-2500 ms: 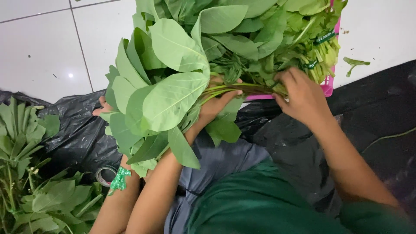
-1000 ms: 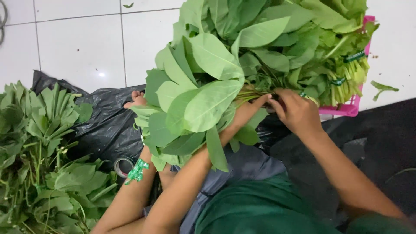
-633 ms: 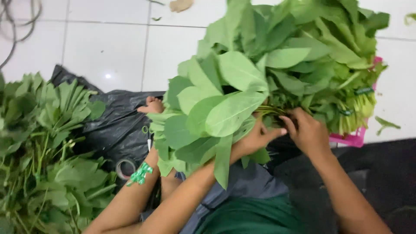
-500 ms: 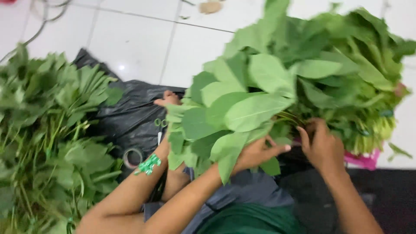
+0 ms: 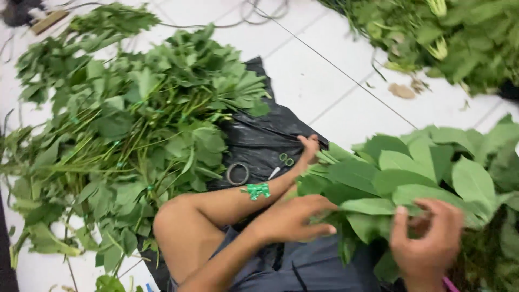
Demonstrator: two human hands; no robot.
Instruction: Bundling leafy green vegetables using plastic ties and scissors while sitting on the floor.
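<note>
Where stems meet, left hand (image 5: 294, 216) and right hand (image 5: 430, 240) around leafy bunch (image 5: 411, 181)

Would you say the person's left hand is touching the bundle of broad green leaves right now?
Touching. In the head view the left hand lies on the bundle of broad leaves, its fingers curled around the stems with no gap visible.

Both hands low and close; left (image 5: 294, 219) flat, right (image 5: 427, 243) curled.

My left hand (image 5: 294, 219) and right hand (image 5: 427, 243) grip the leaf bundle (image 5: 411, 181) over my lap. A plastic sheet (image 5: 265, 135) lies ahead; on it, left, a heap of stems (image 5: 135, 130).
</note>
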